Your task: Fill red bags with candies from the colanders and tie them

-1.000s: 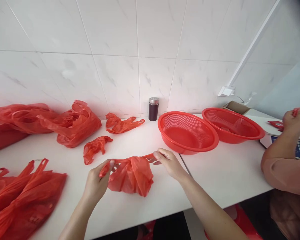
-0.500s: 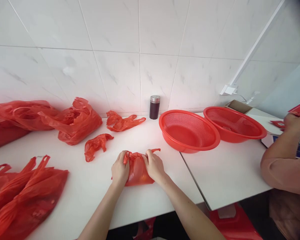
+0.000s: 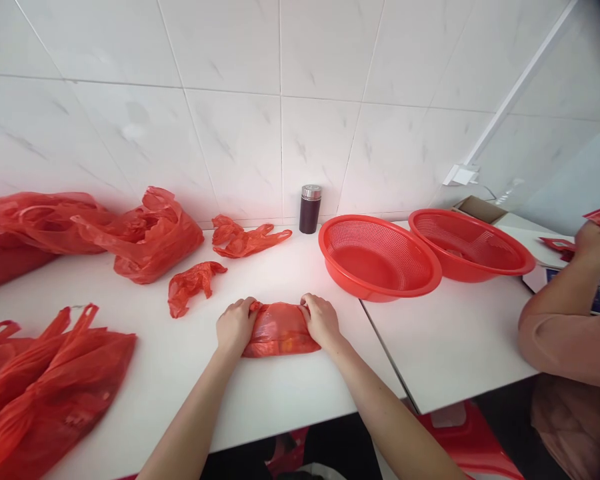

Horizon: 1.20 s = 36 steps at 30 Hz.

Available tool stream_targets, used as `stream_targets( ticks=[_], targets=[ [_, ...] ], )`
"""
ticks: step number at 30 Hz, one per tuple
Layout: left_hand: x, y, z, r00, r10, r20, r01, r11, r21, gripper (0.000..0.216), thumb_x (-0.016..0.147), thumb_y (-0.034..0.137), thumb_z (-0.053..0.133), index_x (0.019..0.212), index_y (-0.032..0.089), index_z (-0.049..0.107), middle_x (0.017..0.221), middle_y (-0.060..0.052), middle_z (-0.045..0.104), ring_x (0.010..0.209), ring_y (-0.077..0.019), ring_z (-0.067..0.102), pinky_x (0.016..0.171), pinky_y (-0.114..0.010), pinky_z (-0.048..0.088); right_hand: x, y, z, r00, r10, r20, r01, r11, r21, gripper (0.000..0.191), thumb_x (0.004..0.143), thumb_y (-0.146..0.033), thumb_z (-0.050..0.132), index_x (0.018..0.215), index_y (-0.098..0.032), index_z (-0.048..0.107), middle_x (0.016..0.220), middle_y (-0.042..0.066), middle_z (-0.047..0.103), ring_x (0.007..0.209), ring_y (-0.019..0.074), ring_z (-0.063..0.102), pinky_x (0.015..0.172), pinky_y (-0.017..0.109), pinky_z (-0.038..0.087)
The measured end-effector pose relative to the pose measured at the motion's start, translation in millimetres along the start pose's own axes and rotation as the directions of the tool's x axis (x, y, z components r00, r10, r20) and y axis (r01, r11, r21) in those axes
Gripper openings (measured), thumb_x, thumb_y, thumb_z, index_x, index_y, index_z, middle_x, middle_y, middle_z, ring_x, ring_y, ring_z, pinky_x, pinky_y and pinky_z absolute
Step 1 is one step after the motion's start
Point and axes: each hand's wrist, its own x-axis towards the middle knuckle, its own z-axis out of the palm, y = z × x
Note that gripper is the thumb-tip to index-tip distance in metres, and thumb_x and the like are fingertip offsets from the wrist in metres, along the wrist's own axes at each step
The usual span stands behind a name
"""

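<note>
A red plastic bag with something inside lies on the white table in front of me, its top edge stretched between my hands. My left hand pinches its upper left corner, fingers closed. At the upper right corner my right hand grips the plastic in the same way. The contents show only as orange and pale patches through the film. Just beyond my left hand lies a crumpled red bag, touched by neither hand.
Full red bags cover the left side, with another bulging bag behind. A dark flask stands near the wall. Two red baskets, one nearer and one farther, sit at the right. A co-worker's arm reaches in at far right.
My hands have moved apart, and the bag's gathered top is now pulled wide and flatter. The loose handle end at its right no longer shows.
</note>
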Motion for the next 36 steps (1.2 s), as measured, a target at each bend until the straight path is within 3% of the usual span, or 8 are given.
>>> stream_targets(
  ticks=[4, 9, 15, 22, 25, 28, 31, 36],
  targets=[
    [1, 0, 1, 0.999, -0.01, -0.04, 0.01, 1.0, 0.019, 0.031, 0.092, 0.036, 0.038, 0.099, 0.023, 0.066, 0.103, -0.011, 0.068, 0.1, -0.029, 0.058, 0.084, -0.039, 0.04, -4, -3, -2, 1.0, -0.007, -0.002, 0.007, 0.999, -0.031, 0.021, 0.097, -0.028, 0.043, 0.094, -0.02, 0.062, 0.094, 0.006, 0.062, 0.085, 0.0188, 0.056, 0.078, 0.03, 0.037],
    [-3, 3, -4, 0.999, -0.044, -0.008, 0.043, 0.997, -0.057, 0.055, 0.096, 0.049, 0.019, 0.094, 0.019, 0.066, 0.1, -0.013, 0.069, 0.101, -0.0303, 0.06, 0.086, -0.043, 0.042, -13, -16, -4, 1.0, -0.01, 0.004, 0.01, 0.998, -0.055, 0.033, 0.088, -0.051, 0.056, 0.098, -0.02, 0.065, 0.096, 0.008, 0.058, 0.088, 0.0217, 0.054, 0.08, 0.033, 0.04],
    [-10, 18, -1, 0.996, 0.044, 0.078, -0.035, 0.993, -0.114, 0.04, 0.082, 0.054, 0.054, 0.102, 0.022, 0.065, 0.106, -0.011, 0.07, 0.104, -0.0318, 0.06, 0.09, -0.044, 0.04, -16, -27, 0, 0.998, -0.041, -0.038, 0.037, 0.992, -0.118, 0.035, 0.085, -0.053, 0.06, 0.097, -0.02, 0.063, 0.111, 0.011, 0.057, 0.101, 0.0255, 0.049, 0.084, 0.036, 0.037],
    [-4, 17, 0, 0.987, 0.042, 0.157, -0.005, 0.973, -0.23, 0.024, 0.084, 0.033, 0.05, 0.091, 0.016, 0.064, 0.09, -0.015, 0.071, 0.096, -0.0348, 0.065, 0.092, -0.051, 0.041, -10, -29, -13, 0.997, -0.013, 0.07, 0.021, 0.993, -0.116, 0.024, 0.088, -0.044, 0.059, 0.087, -0.02, 0.057, 0.078, 0.005, 0.063, 0.081, 0.0223, 0.055, 0.08, 0.036, 0.037],
    [-12, 14, -18, 0.964, 0.131, 0.231, -0.032, 0.92, -0.391, 0.031, 0.085, 0.038, 0.051, 0.105, 0.019, 0.064, 0.107, -0.012, 0.07, 0.104, -0.0309, 0.064, 0.094, -0.045, 0.045, -19, -32, -31, 0.982, -0.002, 0.189, -0.025, 0.99, 0.142, 0.03, 0.087, -0.05, 0.057, 0.082, -0.021, 0.053, 0.067, -0.002, 0.058, 0.065, 0.0164, 0.053, 0.067, 0.029, 0.037],
    [-26, 11, -41, 0.91, 0.26, 0.322, -0.044, 0.834, -0.55, 0.045, 0.084, 0.045, 0.055, 0.123, 0.024, 0.058, 0.122, -0.006, 0.066, 0.109, -0.025, 0.064, 0.091, -0.036, 0.052, -32, -37, -51, 0.957, -0.049, 0.286, -0.11, 0.85, 0.515, 0.034, 0.086, -0.055, 0.055, 0.082, -0.022, 0.052, 0.071, -0.004, 0.056, 0.062, 0.0123, 0.049, 0.059, 0.024, 0.035],
    [-39, 9, -57, 0.858, 0.32, 0.402, 0.053, 0.724, -0.687, 0.046, 0.085, 0.05, 0.055, 0.126, 0.028, 0.059, 0.127, -0.004, 0.064, 0.114, -0.0246, 0.061, 0.094, -0.035, 0.051, -40, -43, -66, 0.935, -0.067, 0.349, -0.227, 0.643, 0.731, 0.035, 0.087, -0.057, 0.053, 0.083, -0.022, 0.049, 0.06, -0.007, 0.045, 0.051, 0.0091, 0.037, 0.051, 0.022, 0.029],
    [-52, 15, -58, 0.927, 0.224, 0.301, 0.056, 0.711, -0.701, 0.045, 0.095, 0.051, 0.035, 0.117, 0.028, 0.067, 0.112, -0.003, 0.068, 0.109, -0.0223, 0.061, 0.099, -0.035, 0.044, -40, -53, -77, 0.945, 0.021, 0.325, -0.307, 0.394, 0.867, 0.034, 0.087, -0.053, 0.056, 0.078, -0.023, 0.043, 0.049, -0.011, 0.029, 0.043, 0.0072, 0.021, 0.043, 0.021, 0.019]
  ],
)
